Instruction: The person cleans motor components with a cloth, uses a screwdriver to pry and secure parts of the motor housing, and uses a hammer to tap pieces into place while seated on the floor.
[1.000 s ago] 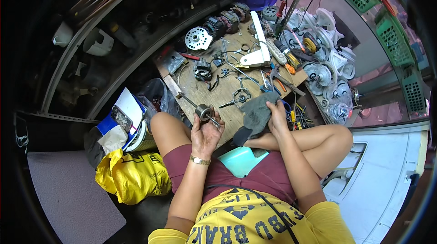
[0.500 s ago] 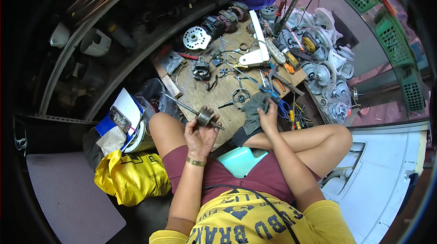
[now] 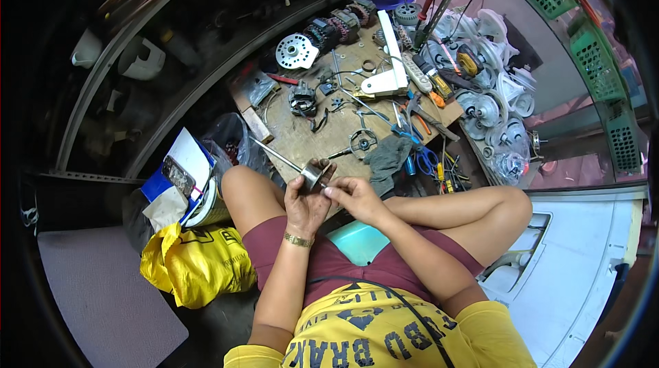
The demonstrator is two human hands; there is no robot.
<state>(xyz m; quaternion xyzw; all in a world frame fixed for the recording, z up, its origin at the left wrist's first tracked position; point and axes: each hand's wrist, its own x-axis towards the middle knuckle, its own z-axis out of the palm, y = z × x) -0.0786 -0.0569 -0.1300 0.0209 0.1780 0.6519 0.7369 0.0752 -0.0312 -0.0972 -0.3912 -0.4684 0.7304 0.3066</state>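
Hands, head view: left hand [image 3: 307, 209] cradling rotor [image 3: 311, 174]; right hand [image 3: 358, 200] pinching shaft [image 3: 276, 154] at its near end. Rotor: near bench [image 3: 278, 128] edge; likely heavy for its size, rigid, perhaps slick; best gripped round its thick middle. Rag [image 3: 388, 158]: beyond right hand.

The rotor [image 3: 312, 176] lies in the left hand [image 3: 307, 211], the right hand [image 3: 355, 200] just right; the table [image 3: 285, 138] stands beyond. Cloth [image 3: 388, 162]: table's right front. Bag [image 3: 206, 265]: left. 3 baskets [image 3: 596, 59]: far right.
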